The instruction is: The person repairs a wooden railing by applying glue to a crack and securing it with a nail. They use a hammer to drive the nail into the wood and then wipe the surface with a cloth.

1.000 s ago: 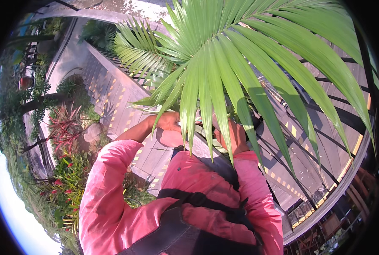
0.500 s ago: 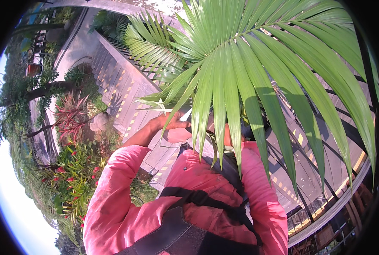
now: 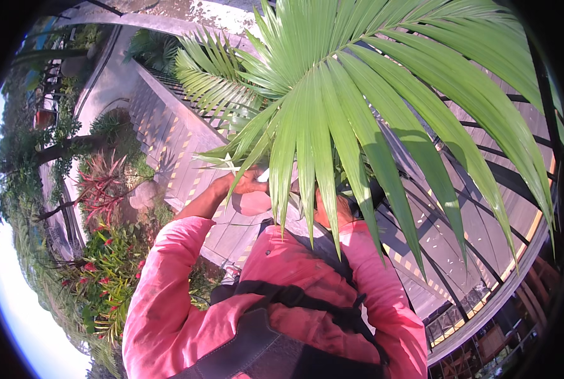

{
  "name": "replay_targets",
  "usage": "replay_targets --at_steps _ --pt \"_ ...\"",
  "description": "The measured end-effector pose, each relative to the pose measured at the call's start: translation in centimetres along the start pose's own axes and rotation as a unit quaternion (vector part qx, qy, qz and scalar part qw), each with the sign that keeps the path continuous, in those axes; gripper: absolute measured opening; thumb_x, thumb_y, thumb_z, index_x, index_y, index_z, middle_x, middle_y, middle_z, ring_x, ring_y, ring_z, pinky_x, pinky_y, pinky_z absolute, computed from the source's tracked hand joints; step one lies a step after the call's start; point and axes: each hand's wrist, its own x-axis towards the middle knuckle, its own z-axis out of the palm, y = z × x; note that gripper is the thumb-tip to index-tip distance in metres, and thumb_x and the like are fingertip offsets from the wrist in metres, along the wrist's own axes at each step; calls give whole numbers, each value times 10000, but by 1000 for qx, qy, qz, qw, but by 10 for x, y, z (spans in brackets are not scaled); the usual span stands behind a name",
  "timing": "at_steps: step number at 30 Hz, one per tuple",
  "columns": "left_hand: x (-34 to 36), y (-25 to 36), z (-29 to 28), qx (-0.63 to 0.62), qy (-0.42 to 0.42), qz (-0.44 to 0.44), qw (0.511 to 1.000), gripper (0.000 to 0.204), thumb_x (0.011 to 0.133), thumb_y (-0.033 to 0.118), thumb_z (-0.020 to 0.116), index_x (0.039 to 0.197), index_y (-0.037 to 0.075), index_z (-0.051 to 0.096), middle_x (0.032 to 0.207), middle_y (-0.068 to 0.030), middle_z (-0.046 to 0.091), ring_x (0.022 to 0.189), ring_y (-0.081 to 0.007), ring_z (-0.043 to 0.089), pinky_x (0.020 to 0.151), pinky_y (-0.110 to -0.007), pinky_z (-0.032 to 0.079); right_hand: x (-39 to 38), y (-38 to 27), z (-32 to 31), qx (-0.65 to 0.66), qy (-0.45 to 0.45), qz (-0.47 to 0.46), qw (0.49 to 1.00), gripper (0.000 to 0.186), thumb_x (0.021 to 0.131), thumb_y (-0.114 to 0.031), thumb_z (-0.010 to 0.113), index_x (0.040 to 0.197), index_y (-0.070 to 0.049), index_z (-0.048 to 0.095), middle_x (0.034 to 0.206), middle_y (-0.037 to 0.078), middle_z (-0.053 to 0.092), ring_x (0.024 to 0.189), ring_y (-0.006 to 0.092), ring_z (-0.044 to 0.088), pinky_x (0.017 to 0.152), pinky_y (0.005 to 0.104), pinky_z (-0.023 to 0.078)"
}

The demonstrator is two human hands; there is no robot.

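A big green palm frond (image 3: 332,82) hangs over both of my hands, its leaflets drooping in front of them. My left hand (image 3: 250,182) is closed, fingers curled beside a small white pointed piece (image 3: 264,175); what it grips is partly hidden. Just below that hand shows a smooth, rounded pinkish surface (image 3: 253,203) that I cannot identify. Behind the leaflets, my right hand (image 3: 332,210) is close to the left one, with its fingers mostly covered. Pale, star-like leaf tips (image 3: 230,163) stick out by my left wrist.
Wooden decking with striped edges (image 3: 187,145) steps away at the left. Dark metal railing bars (image 3: 433,268) run along the right side. Red-flowered plants (image 3: 108,271), a red-leaved shrub (image 3: 102,183) and a rock (image 3: 144,194) lie to my left.
In the view, the frond and both hands have shifted slightly left. More of my right hand shows between the leaflets. Both hands stay close together.
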Motion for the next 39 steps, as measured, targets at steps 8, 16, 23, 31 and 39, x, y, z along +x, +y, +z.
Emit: replay_targets --at_steps 8,16,23,31,39 --pt "8 73 -18 -150 -110 129 974 626 873 373 827 1381 62 635 1309 -139 693 1226 -289 647 1062 -465 505 -20 -5 -38 96 95 123 983 342 925 -337 651 1141 -73 614 827 156 666 791 350 697 702 484 526" --pt "21 216 -5 -169 -216 187 943 364 914 373 805 900 16 739 731 -12 652 674 -104 543 632 -354 475 -156 -115 -186 81 136 278 948 789 872 -221 730 1553 -42 374 1141 242 707 976 441 709 844 529 568" --pt "16 314 34 18 -200 247 948 430 891 440 751 1093 62 788 925 -143 787 843 -291 738 805 -405 555 -272 -185 -185 144 281 321 893 815 860 -241 768 1560 -64 389 1162 262 691 1042 465 684 846 499 558" --pt "47 402 111 109 -179 339 917 490 886 471 753 825 -14 714 657 -204 608 600 -274 582 629 -459 468 -382 -261 -122 235 415 360 802 731 850 -269 790 1470 -13 500 1107 266 707 985 450 711 828 466 564" --pt "30 513 156 79 -118 419 897 503 911 484 738 880 -18 736 645 -155 586 620 -240 558 657 -438 475 -459 -306 -51 218 620 367 658 679 787 -72 830 1370 85 519 902 180 740 788 205 749 696 350 572"
